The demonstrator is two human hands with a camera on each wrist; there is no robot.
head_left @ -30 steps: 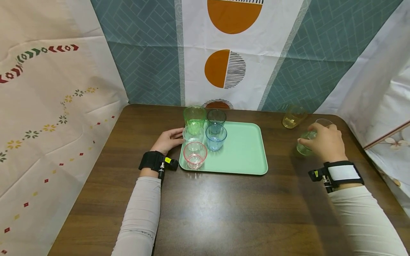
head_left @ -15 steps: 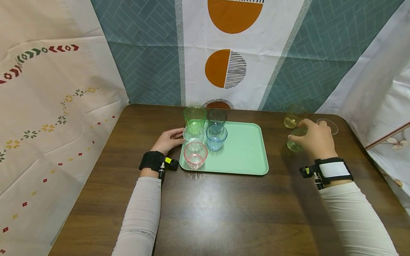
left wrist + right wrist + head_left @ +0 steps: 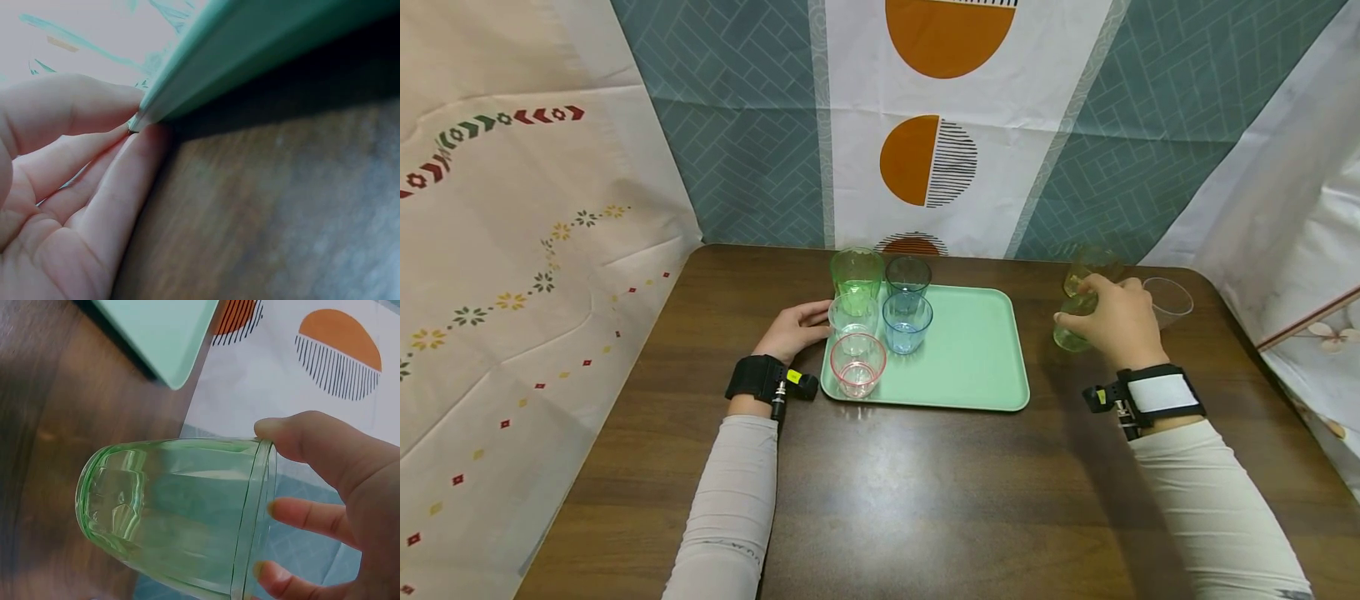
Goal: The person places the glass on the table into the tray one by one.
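Observation:
My right hand (image 3: pixel 1120 321) holds a pale green glass (image 3: pixel 187 506) by its rim, thumb on one side and fingers on the other, right of the tray. At the left short side of the mint-green tray (image 3: pixel 970 367), my left hand (image 3: pixel 793 331) pinches the edge; the left wrist view has the thumb at the top of the tray edge (image 3: pixel 187 69) and a finger under it. Grouped on the tray's left half are a green glass (image 3: pixel 856 268), a dark grey glass (image 3: pixel 908 273), a blue glass (image 3: pixel 906 333), a clear glass (image 3: pixel 852 310) and a red-rimmed glass (image 3: pixel 857 367).
Behind the right hand stands a yellow glass (image 3: pixel 1090 262), partly covered. A clear glass (image 3: pixel 1172 304) is to that hand's right, near the table's right edge. Patterned cloths (image 3: pixel 760 150) hang at the back and both sides of the brown wooden table (image 3: pixel 925 500).
My right hand has carried the pale green glass leftward, toward the tray, uncovering more of the clear glass at right. The left hand and the tray stay put.

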